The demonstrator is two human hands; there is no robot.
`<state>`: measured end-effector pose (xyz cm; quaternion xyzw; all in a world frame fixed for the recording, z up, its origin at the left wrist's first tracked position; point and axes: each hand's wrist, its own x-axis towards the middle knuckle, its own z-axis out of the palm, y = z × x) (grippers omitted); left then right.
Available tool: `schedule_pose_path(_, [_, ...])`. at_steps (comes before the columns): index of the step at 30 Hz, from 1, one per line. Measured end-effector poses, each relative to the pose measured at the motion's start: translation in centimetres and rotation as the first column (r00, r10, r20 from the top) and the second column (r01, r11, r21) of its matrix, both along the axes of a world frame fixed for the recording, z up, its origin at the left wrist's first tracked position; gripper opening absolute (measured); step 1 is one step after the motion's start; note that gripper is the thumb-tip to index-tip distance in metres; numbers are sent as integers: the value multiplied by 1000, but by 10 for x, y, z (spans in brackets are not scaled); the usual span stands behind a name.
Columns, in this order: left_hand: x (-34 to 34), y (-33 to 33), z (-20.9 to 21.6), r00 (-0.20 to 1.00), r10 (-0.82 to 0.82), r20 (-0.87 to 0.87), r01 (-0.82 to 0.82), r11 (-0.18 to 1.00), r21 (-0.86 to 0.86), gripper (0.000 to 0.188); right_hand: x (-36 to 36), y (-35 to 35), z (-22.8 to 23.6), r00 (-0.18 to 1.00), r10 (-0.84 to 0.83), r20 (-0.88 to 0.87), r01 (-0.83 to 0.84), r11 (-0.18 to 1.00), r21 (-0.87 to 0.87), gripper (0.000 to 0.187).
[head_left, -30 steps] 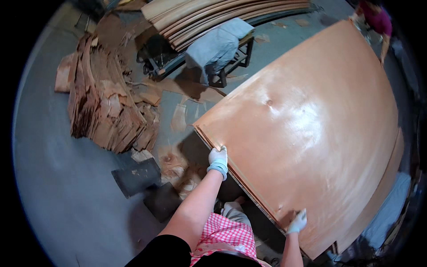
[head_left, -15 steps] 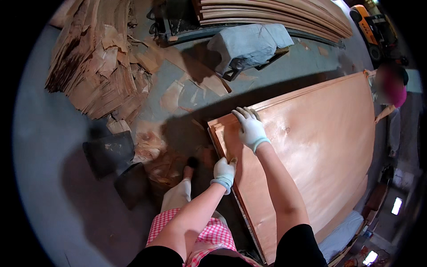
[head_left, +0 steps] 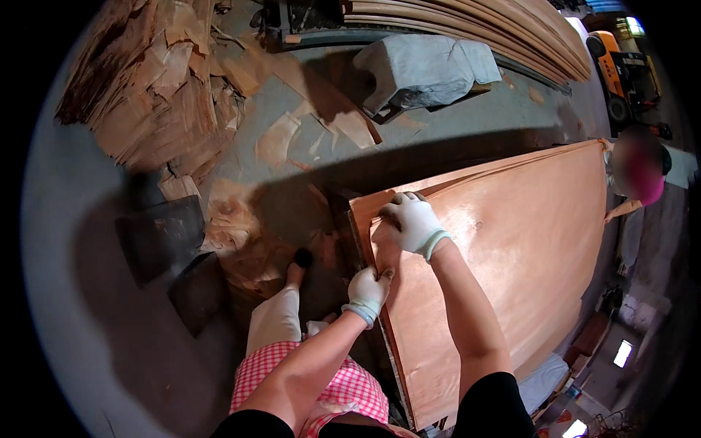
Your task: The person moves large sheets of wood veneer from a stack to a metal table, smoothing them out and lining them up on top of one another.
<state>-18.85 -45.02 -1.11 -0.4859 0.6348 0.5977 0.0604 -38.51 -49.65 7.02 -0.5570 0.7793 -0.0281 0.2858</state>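
A wide, thin, reddish-brown wood veneer sheet (head_left: 511, 241) tops a stack of similar sheets in front of me and to the right. My left hand (head_left: 369, 290), in a white knit glove, is closed round the sheet's left edge, thumb on top. Farther up, my right hand (head_left: 418, 225), gloved alike, has its fingers bent over the sheet's far-left corner. Beyond that corner a strip of the sheet below (head_left: 371, 210) shows. At the far right end, a co-worker (head_left: 639, 171) in a pink top has a hand at the sheet's edge.
Broken veneer (head_left: 164, 95) is heaped at the far left, with scraps strewn on the floor. Two dark block-like objects (head_left: 162, 237) stand left of me. A cloth-covered low stand (head_left: 431, 69), a stack of long boards (head_left: 467, 25) and an orange forklift (head_left: 612, 77) lie beyond.
The top sheet's far-left corner has shifted inward, baring a strip of the sheet beneath. My right hand has come nearer with that corner, its fingers more bent; my left hand keeps its hold.
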Motion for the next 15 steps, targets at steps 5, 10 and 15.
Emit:
schedule_pose_path(5, [0,4,9,971,199,-134,-174,969,177,41,-6,12,16,997,16,70,-10,997,-82,23])
schedule_pose_path(10, [-3,5,9,867,421,-267,-376,903,207,36,2,19,29,999,15,47,-15,1000,3,27])
schedule_pose_path(15, [-2,-8,7,956,178,-232,-142,976,165,30,10,13,18,996,2,-87,-13,992,-125,55])
